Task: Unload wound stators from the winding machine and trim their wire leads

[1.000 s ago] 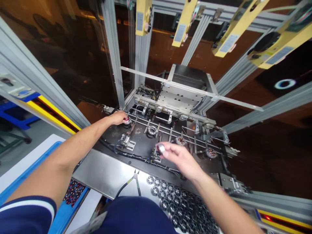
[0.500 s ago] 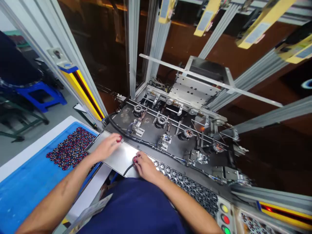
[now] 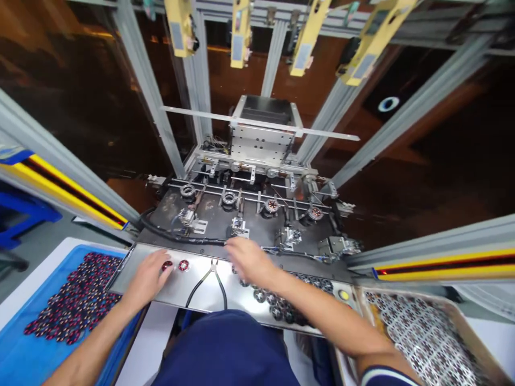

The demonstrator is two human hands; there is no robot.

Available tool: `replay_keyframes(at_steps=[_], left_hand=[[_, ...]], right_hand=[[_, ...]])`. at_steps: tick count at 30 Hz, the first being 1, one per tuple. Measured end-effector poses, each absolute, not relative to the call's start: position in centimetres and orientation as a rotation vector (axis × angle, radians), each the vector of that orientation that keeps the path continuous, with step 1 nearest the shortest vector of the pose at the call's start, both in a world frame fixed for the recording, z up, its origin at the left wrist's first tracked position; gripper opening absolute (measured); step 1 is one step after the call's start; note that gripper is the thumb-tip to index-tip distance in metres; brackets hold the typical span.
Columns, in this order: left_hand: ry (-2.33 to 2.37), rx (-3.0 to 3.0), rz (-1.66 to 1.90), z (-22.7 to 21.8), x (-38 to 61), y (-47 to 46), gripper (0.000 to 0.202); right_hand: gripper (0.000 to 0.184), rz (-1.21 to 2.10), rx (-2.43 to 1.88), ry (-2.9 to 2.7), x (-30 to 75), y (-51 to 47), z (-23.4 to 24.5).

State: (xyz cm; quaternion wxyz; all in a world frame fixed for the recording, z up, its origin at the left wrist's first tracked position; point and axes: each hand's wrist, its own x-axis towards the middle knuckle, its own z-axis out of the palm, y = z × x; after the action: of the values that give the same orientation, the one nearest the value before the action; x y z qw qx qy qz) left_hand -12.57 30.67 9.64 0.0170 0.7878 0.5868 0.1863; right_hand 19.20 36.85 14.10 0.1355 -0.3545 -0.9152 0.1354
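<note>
On the metal ledge, my left hand (image 3: 148,277) has its thumb and fingers around a small red stator core (image 3: 167,265). A second red stator core (image 3: 183,265) lies just to the right, apart from the hand. Side cutters (image 3: 213,266) with dark handles rest between my hands, jaws toward the machine. My right hand (image 3: 250,261) reaches over the ledge near a clamp fixture (image 3: 238,227); its fingers are smeared by motion, and whatever they hold is hidden. Several bare metal stator cores (image 3: 277,308) sit below my right forearm.
The winding machine has ring holders (image 3: 229,199) in a row, two showing copper-coloured windings (image 3: 272,206). A blue tray (image 3: 24,316) of red-and-black cores stands left; a bin (image 3: 422,332) of metal cores stands right. Yellow light-curtain bars (image 3: 76,192) and a black cable (image 3: 169,235) are nearby.
The view has swung right. My right hand has left the middle of the ledge and moved right. One red core now lies loose, and the cutters are uncovered.
</note>
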Motion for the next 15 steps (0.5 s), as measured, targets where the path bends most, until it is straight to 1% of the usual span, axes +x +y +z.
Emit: replay_keyframes(at_steps=[4,7,9,11,13,15], left_hand=[[1.543,2.644,0.580,17.0,-7.0,37.7,0.028],[1.272,2.778,0.430,19.8,0.2,45.2,0.031],[1.125,2.836,0.303,19.6,5.2,49.8,0.033],[1.029,2.868,0.183,18.2,9.4,53.0,0.039],[0.971,2.888,0.087,16.2,12.4,54.9,0.042],[0.933,2.902,0.019,14.5,14.1,55.8,0.040]], right_hand=[[0.031,0.182,-1.443,-2.465,33.7,41.6,18.4],[0.026,0.126,-1.707,-2.423,41.3,45.7,18.9],[0.022,0.127,-1.821,-2.425,44.1,47.5,18.3],[0.022,0.147,-1.878,-2.448,45.4,48.5,17.2],[0.024,0.174,-1.896,-2.482,45.9,49.0,16.0],[0.025,0.194,-1.901,-2.509,46.0,49.3,15.0]])
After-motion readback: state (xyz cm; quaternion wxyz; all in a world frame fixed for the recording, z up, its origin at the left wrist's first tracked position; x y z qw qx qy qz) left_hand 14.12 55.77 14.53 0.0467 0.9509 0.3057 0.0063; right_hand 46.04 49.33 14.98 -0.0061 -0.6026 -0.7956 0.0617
